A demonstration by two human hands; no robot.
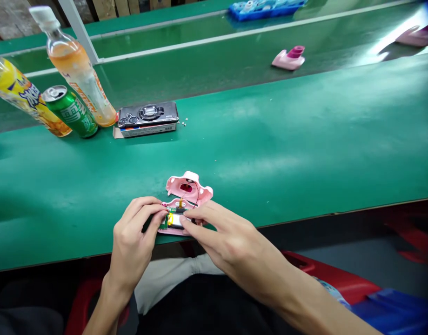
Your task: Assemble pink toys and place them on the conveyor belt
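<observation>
A small pink plastic casing (188, 188) lies opened near the front edge of the green table (287, 149), with a circuit board and a silver battery (175, 219) showing inside its near half. My left hand (135, 237) grips the near half's left side with curled fingers. My right hand (223, 235) reaches in from the right, its fingertips pinched on the battery and board. Thin wires run between the two halves.
At the back left stand two drink bottles (77, 65), (22, 97) and a green can (71, 111). A black phone (147, 114) lies on a small box beside them. Another pink part (289, 58) sits on the far belt, with a blue tray (266, 8) beyond. Red bins are below.
</observation>
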